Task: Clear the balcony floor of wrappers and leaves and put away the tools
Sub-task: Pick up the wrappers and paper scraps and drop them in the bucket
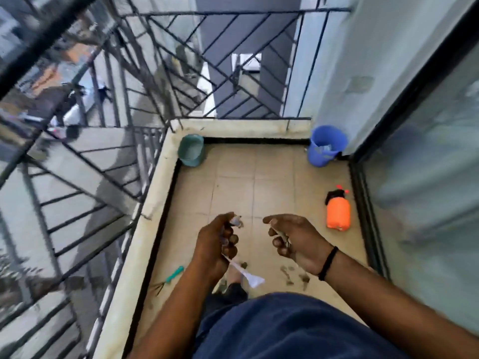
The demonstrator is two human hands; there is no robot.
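Tiled balcony floor (233, 177) carries leaves (293, 274) at 5 o'clock. Left hand (217, 244) grips wrappers (246, 274); right hand (290, 239) curls round scraps (283, 238). Gathering litter is underway; next, carry it to the blue bucket (327, 146) at 1 o'clock.

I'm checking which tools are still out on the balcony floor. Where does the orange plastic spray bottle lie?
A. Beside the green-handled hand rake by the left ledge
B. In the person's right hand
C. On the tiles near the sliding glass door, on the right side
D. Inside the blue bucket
C: the orange plastic spray bottle lies on its side on the tiled floor close to the sliding glass door, apart from both hands.
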